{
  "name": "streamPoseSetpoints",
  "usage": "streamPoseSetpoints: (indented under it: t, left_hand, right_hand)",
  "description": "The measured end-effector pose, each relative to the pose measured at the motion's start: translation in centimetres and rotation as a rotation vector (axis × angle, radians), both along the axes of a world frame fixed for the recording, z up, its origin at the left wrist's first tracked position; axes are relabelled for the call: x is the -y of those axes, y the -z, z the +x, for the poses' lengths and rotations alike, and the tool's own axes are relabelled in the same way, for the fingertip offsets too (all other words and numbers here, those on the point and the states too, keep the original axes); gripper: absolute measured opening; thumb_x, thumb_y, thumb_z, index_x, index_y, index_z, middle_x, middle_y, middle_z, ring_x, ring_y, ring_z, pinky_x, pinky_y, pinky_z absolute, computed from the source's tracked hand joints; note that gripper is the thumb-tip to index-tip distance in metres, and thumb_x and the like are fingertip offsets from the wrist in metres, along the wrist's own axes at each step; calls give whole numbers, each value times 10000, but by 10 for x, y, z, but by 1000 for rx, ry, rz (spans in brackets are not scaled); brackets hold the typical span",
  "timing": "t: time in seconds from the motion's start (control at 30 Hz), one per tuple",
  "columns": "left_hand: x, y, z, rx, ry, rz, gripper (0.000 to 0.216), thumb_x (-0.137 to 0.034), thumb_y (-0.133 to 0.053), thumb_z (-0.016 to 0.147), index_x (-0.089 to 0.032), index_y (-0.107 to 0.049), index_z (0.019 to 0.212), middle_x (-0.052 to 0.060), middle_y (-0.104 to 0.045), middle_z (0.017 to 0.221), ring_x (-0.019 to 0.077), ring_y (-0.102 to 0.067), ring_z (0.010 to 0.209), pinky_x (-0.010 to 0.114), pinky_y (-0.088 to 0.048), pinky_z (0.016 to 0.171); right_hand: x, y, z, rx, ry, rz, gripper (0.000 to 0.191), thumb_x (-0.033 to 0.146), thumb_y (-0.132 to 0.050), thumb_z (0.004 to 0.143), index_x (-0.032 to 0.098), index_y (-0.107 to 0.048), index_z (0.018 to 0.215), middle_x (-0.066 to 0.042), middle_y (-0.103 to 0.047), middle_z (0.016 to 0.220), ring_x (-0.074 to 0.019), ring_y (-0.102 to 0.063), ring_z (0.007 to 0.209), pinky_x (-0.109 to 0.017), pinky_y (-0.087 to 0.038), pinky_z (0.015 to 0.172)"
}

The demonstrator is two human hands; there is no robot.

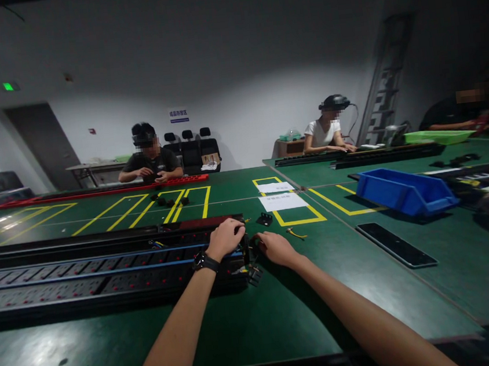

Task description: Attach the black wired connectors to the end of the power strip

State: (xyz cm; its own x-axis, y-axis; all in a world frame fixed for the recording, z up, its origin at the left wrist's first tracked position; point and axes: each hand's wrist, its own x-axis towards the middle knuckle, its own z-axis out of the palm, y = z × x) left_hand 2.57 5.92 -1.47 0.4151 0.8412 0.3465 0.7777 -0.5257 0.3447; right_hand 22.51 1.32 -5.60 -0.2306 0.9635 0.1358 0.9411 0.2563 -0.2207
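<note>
Several long black power strips (83,275) lie side by side on the green table (259,327), running left from the middle. My left hand (226,238), with a black watch on the wrist, is closed over the right end of the strips. My right hand (275,248) is closed just right of that end, its fingers at a small black end piece with wires (253,272). What the right fingers hold is hidden. A small black part (264,219) lies just beyond my hands.
A blue bin (405,190) stands at the right, a flat black plate (396,244) in front of it. White papers (282,201) lie inside yellow floor-tape boxes. Yellow-handled pliers (296,234) rest near my right hand. Two people sit at the far edge, another at the far right.
</note>
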Motion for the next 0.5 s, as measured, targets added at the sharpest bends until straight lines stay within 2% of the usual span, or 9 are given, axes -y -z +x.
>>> streamPoseSetpoints:
  t: [0.5]
  left_hand:
    - [1,-4,1,13,-37,-26,310,-428,-512,982,-284,-721,1160,52,-666,1260,210,-669,1043,330,-537,932]
  right_hand:
    - [-3,3,1,-4,3,11,373,185,-447,990,225,-615,1320,-104,-699,1154,-222,-651,1020,-284,-403,824]
